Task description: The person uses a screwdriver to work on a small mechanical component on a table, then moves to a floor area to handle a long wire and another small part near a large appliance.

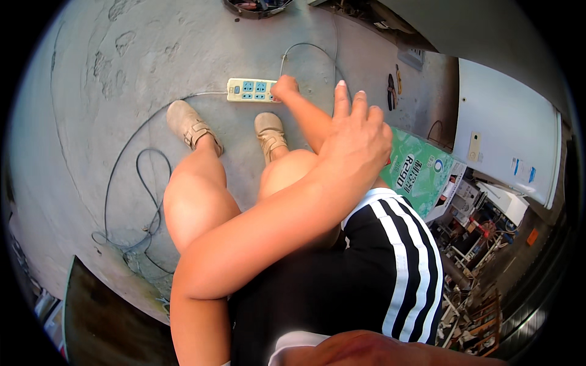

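A cream power strip [251, 89] with blue sockets lies on the floor just beyond my shoes. My right hand [285, 89] is closed over its right end. A thin grey cable [310, 44] runs into that fist from above, and its tip is hidden by my fingers. From the strip's left end a second cable [128, 143] leads away. My left hand [360, 137] is open, its fingers stretched out, and lies across my right arm near the elbow. Nothing shows in it. My left forearm crosses in front of my knees.
Pliers [391, 91] and a yellow-handled tool [399, 79] lie at the upper right. Near my right leg stands a green printed box [421, 171], beside a white appliance panel [506, 134]. A round basin [256, 9] of odds and ends sits at the top. Clutter [470, 256] fills the right.
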`<control>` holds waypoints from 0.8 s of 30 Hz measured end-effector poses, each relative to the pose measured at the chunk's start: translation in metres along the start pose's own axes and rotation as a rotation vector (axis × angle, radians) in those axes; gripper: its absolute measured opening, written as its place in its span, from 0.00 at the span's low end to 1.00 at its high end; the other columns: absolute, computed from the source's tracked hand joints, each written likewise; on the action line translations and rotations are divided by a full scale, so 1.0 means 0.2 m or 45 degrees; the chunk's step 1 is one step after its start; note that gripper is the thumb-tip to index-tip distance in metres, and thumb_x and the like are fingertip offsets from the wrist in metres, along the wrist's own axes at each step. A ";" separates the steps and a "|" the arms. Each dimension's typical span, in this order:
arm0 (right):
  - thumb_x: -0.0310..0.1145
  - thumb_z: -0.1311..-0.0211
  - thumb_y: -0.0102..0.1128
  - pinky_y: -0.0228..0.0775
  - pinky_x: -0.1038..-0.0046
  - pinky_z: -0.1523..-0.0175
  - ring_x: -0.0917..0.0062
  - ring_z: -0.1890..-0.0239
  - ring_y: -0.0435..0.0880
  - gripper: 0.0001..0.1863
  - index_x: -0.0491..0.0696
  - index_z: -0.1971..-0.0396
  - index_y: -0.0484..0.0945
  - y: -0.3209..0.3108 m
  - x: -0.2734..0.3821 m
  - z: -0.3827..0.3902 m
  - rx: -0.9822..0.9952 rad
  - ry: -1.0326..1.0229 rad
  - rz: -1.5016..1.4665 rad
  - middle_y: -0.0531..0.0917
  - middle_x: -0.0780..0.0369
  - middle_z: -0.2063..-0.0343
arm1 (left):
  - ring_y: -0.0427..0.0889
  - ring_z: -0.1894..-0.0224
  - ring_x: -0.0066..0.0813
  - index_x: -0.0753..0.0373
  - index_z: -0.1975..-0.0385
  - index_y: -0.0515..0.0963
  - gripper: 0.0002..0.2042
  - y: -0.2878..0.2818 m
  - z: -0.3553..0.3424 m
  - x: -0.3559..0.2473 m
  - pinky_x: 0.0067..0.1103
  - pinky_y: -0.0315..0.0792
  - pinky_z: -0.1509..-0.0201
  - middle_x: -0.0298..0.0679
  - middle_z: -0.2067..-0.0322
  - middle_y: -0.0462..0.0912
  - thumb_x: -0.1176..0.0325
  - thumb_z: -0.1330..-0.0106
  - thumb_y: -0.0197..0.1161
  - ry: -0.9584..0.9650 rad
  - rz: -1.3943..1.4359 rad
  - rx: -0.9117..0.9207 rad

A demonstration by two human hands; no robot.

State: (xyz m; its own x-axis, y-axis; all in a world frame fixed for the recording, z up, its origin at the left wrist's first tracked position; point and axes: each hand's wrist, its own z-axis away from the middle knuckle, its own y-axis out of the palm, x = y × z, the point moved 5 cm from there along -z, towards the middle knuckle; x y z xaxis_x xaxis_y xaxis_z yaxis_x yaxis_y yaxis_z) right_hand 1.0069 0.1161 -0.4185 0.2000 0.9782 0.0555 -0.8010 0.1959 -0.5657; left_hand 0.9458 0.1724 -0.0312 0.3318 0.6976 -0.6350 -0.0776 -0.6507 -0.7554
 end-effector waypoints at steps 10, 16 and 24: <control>0.35 0.45 0.60 0.78 0.69 0.56 0.68 0.66 0.86 0.10 0.45 0.69 0.85 0.05 -0.10 -0.06 -0.027 -0.017 -0.160 0.86 0.58 0.70 | 0.66 0.36 0.44 0.57 0.50 0.76 0.18 -0.23 0.05 0.09 0.47 0.52 0.30 0.40 0.46 0.75 0.65 0.41 0.63 -0.107 -0.099 0.308; 0.35 0.45 0.61 0.77 0.67 0.54 0.64 0.63 0.85 0.12 0.44 0.66 0.84 0.07 -0.06 -0.09 -0.088 -0.039 -0.181 0.85 0.56 0.67 | 0.67 0.36 0.45 0.55 0.46 0.75 0.19 -0.37 0.00 0.21 0.45 0.55 0.31 0.38 0.45 0.75 0.62 0.37 0.63 -0.283 -0.302 0.167; 0.29 0.52 0.67 0.79 0.69 0.52 0.67 0.55 0.86 0.11 0.46 0.66 0.86 -0.05 -0.04 0.00 -0.152 0.046 -0.126 0.86 0.57 0.61 | 0.68 0.37 0.44 0.57 0.44 0.74 0.22 -0.19 0.12 0.27 0.45 0.58 0.33 0.41 0.44 0.75 0.58 0.37 0.63 -0.298 -0.377 0.380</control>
State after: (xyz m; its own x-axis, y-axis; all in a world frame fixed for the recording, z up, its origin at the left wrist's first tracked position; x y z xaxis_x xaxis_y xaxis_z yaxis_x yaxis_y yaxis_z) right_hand 1.0140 0.1065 -0.4129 0.2968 0.9510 0.0872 -0.7043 0.2796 -0.6526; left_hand 0.9452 0.2424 -0.0404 0.1621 0.9111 -0.3790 -0.2897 -0.3232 -0.9009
